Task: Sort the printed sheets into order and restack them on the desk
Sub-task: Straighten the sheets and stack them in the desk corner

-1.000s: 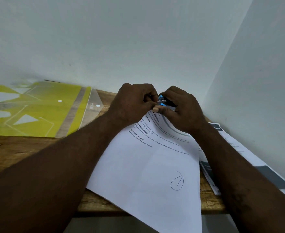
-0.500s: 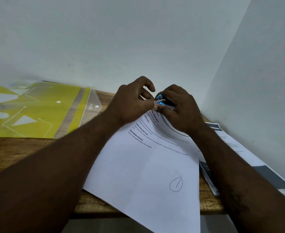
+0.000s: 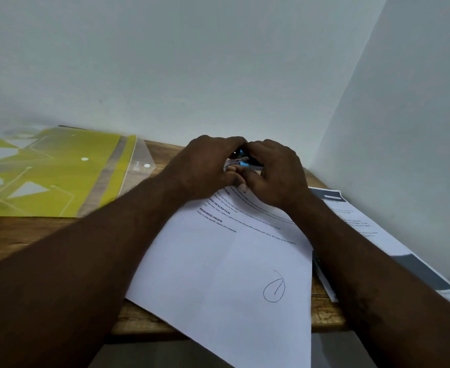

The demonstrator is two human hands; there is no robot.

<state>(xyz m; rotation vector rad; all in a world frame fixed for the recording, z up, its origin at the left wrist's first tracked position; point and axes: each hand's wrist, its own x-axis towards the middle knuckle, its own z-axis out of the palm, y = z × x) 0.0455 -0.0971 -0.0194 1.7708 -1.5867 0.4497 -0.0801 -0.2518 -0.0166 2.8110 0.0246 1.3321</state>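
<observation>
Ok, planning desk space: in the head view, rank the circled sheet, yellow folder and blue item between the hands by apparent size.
1. Circled sheet, though nearest the camera.
2. Yellow folder, cut off at left.
3. Blue item, mostly hidden.

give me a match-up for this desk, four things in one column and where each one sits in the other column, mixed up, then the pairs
Things:
1. yellow folder
2. top sheet
3. stack of printed sheets
4. small blue object

Places:
A. between the left hand and right hand
B. far left of the desk
C. overhanging the desk's near edge
D. beside the right wall

Pairs: 1-B, 2-C, 3-D, 4-A
</observation>
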